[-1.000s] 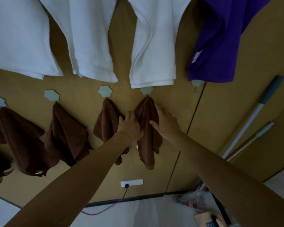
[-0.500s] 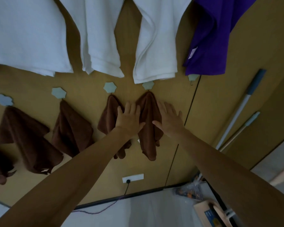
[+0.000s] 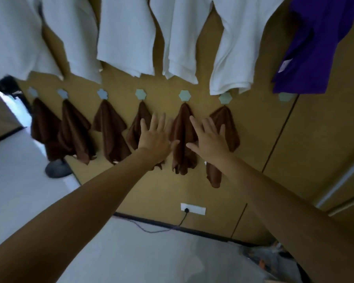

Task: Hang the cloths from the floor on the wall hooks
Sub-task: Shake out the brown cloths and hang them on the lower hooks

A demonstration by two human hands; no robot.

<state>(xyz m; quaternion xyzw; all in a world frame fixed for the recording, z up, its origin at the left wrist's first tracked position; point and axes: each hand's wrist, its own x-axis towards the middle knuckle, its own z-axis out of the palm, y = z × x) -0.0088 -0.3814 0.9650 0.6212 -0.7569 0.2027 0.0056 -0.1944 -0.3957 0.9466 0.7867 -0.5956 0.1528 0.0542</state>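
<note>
1. Currently six brown cloths (image 3: 108, 127) hang in a row above the wall socket (image 3: 193, 208), each from a pale hexagonal hook (image 3: 140, 94).
2. The centre cloth (image 3: 182, 135) hangs almost straight above the wall socket, between the two hands and draped to a point from its own hook.
3. Left hand (image 3: 154, 137) is up and left of the wall socket. The grip is apart, fingers straight and spread, holding nothing. The palm lies over the lower part of the neighbouring cloth (image 3: 138, 121), but I cannot tell whether it presses.
4. Right hand (image 3: 208, 139) is up and right of the wall socket. The grip is apart, fingers splayed, holding nothing. It overlaps the end cloth (image 3: 226, 121).
5. Judged step: flat-handed smoothing or settling of cloths already on their hooks. Hanging of these six looks done.
6. A free hook (image 3: 284, 97), further up and right of the wall socket, peeks out under the hem of the purple cloth (image 3: 315, 48) with no brown cloth on it.
7. Floor (image 3: 29, 190) left of the wall socket shows no loose cloth. Clutter low and right of the socket is too blurred to identify.
8. Next move, as I judge it: look down for any remaining cloth, pinch it by a corner, then carry it up to the free hook.
</note>
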